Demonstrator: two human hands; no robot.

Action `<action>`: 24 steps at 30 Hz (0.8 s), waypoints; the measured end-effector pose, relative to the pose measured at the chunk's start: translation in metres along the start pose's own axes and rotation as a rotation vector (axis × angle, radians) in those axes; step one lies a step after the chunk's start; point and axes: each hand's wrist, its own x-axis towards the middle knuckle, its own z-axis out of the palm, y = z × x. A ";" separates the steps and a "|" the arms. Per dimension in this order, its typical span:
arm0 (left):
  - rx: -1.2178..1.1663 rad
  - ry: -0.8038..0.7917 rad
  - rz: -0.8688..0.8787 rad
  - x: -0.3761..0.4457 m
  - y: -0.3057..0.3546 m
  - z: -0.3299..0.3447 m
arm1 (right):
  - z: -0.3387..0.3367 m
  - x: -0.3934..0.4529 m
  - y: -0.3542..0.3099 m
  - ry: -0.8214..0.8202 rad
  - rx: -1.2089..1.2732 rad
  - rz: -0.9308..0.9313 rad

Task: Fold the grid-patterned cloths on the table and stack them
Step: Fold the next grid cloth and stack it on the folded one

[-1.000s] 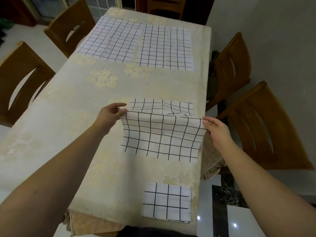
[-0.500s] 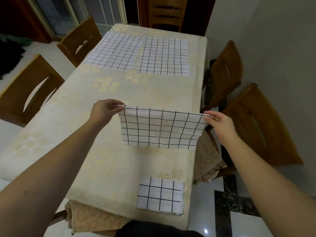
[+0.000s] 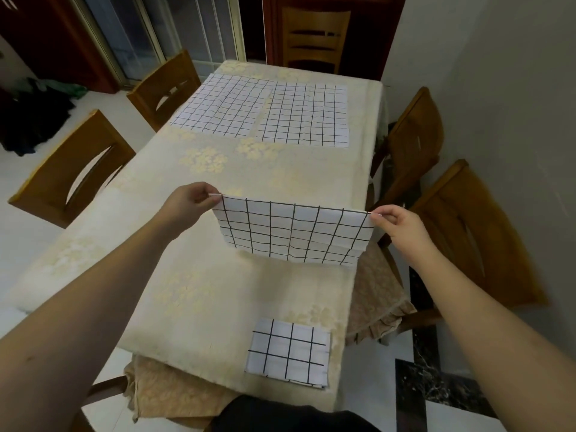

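I see table with pale floral cover filling frame centre, wooden chairs around it. Two flat grid cloths side by side at upper centre. Held cloth, doubled over, hangs mid-frame, lower edge near tabletop. Folded cloth lies lower centre near table edge. My left hand pinches held cloth's top left corner; right hand pinches top right corner.

Half-folded cloth mid-table between my hands; folded cloth nearer me; two flat cloths side by side at far end.
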 end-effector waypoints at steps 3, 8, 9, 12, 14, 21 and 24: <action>-0.051 -0.038 -0.027 -0.008 -0.001 -0.005 | 0.001 -0.004 0.000 -0.011 0.078 0.020; -0.278 -0.128 -0.081 -0.013 -0.002 -0.014 | 0.008 -0.004 0.001 -0.010 0.222 0.061; -0.315 -0.139 -0.091 -0.013 -0.002 -0.015 | 0.010 -0.003 0.002 -0.003 0.248 0.075; -0.395 -0.146 -0.137 -0.009 -0.006 -0.014 | 0.019 0.002 0.005 0.015 0.291 0.104; -0.414 -0.138 -0.178 -0.003 -0.012 -0.008 | 0.027 0.004 0.008 0.018 0.302 0.124; -0.249 0.032 -0.364 0.028 -0.057 0.034 | 0.068 0.015 0.032 -0.041 0.325 0.304; -0.154 0.059 -0.414 0.040 -0.076 0.055 | 0.088 0.017 0.049 -0.072 0.219 0.372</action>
